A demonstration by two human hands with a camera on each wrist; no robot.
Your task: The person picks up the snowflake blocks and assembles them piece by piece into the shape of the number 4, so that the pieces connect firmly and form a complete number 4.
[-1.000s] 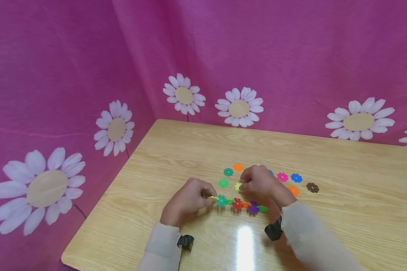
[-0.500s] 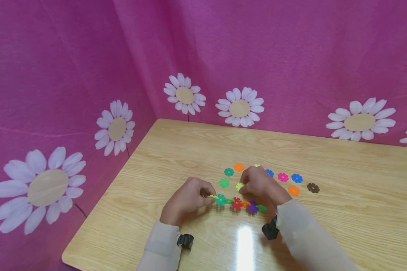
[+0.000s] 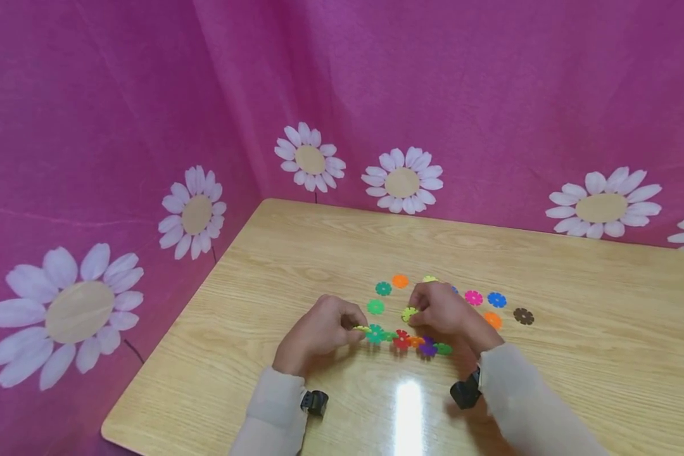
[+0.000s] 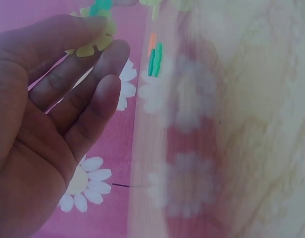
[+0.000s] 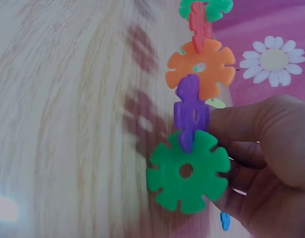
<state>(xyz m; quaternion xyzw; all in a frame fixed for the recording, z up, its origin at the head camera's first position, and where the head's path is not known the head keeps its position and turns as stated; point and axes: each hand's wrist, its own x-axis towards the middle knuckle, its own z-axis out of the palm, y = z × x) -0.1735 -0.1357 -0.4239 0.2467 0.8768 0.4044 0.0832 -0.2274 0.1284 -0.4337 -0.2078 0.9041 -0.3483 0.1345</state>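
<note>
My left hand (image 3: 326, 326) pinches a yellow flower-shaped disc (image 4: 93, 45) between thumb and forefinger. This disc ends a chain of slotted discs stretching to the right: teal (image 3: 375, 334), light green, red (image 3: 401, 340), orange (image 5: 192, 77), purple (image 5: 187, 111) and a green disc (image 5: 167, 173) at the free end. Neighbouring discs interlock crosswise, and their shadows fall on the table beneath. Just behind the chain, my right hand (image 3: 446, 311) pinches a loose yellow disc (image 3: 408, 314) by its edge. In the right wrist view the chain covers part of its fingers.
Loose flower discs lie on the wooden table (image 3: 593, 380) behind the chain: teal (image 3: 383, 289), orange (image 3: 400, 280), green (image 3: 375, 307), pink (image 3: 474, 297), blue (image 3: 496, 299), another orange disc (image 3: 493, 320) and brown (image 3: 524, 316). A pink flowered curtain (image 3: 467, 95) hangs along the table's far and left sides.
My right hand has shifted slightly right with the yellow disc, uncovering another yellow disc at the back. My left hand and the chain have moved very little.
</note>
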